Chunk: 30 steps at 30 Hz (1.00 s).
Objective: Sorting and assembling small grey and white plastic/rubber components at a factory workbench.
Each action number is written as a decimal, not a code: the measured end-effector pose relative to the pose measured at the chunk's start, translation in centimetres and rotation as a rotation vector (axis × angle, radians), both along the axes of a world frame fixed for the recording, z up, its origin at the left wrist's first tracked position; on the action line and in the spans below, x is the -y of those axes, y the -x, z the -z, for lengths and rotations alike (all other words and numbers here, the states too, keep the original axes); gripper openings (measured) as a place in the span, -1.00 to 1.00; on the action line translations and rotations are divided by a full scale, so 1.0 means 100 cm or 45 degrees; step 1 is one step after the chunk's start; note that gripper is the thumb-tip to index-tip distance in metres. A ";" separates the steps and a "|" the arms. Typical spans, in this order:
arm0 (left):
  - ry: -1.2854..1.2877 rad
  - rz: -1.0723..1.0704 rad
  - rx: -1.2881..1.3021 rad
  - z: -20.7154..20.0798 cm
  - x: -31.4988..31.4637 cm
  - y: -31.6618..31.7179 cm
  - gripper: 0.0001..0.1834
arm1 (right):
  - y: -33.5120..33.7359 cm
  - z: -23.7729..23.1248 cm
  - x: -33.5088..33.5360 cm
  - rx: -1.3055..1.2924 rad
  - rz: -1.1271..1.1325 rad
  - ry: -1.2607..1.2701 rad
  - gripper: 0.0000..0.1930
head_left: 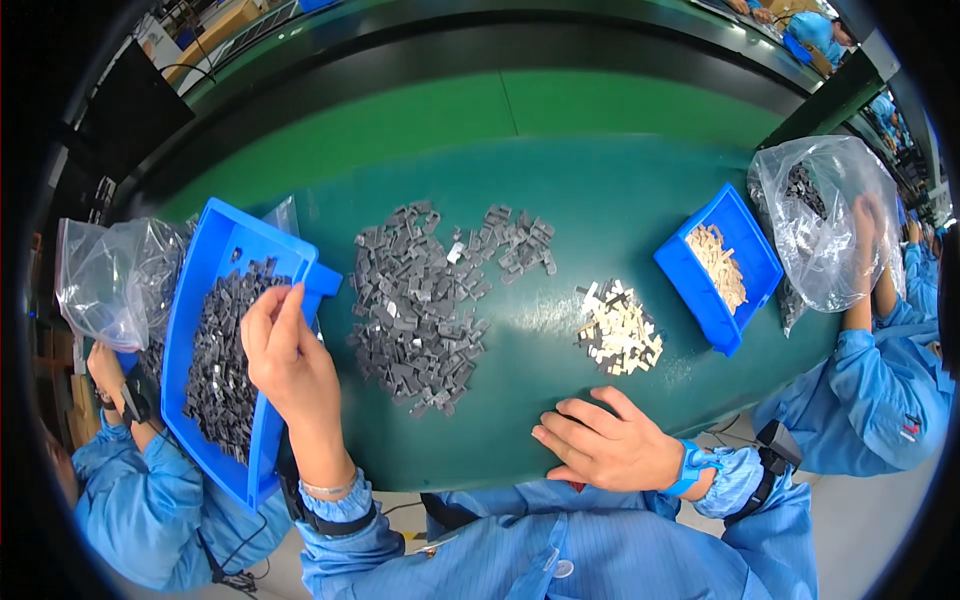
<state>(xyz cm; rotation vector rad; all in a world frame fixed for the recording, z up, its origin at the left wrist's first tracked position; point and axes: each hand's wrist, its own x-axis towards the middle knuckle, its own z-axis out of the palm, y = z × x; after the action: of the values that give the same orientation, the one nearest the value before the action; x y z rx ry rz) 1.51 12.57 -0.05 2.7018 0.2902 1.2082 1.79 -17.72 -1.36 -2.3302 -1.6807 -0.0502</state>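
Observation:
My left hand (288, 355) is raised at the right side of a large blue bin (222, 228), thumb and fingertips pinched together. Whatever the fingertips hold, if anything, is too small to make out. Inside that bin lie many small dark grey plastic parts (228, 370). To the right of this hand, a wide loose pile of similar grey parts (412, 310) covers the green table (560, 220). My right hand (608, 440) rests near the table's front edge, fingers stretched out and holding nothing. Just beyond it sits a small heap of cream and black pieces (618, 328).
A smaller blue bin (708, 300) with tan pieces (718, 268) stands tilted at the right. Clear plastic bags of dark parts (820, 235) lie at both ends. Co-workers in blue sleeves (865, 385) sit on either side; one's hand (106, 368) is near the left bag (105, 280).

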 end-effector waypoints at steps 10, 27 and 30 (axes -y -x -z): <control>0.305 0.515 0.072 -0.014 0.065 0.024 -0.80 | 0.011 0.022 0.021 0.098 -0.213 -0.269 -0.74; 2.531 1.180 -1.098 -0.017 0.114 0.057 -0.81 | -0.012 -0.019 -0.003 -0.033 -0.031 -0.773 -0.67; 2.533 1.213 -1.096 -0.014 0.109 0.054 -0.84 | -0.021 -0.024 -0.007 -0.094 -0.093 -0.755 -0.67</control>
<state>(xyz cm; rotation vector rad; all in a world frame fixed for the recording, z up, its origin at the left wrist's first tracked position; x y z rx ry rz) -3.92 1.68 1.37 0.9443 0.0894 -0.5448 3.84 -17.01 1.00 -1.8047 -1.4597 -0.3873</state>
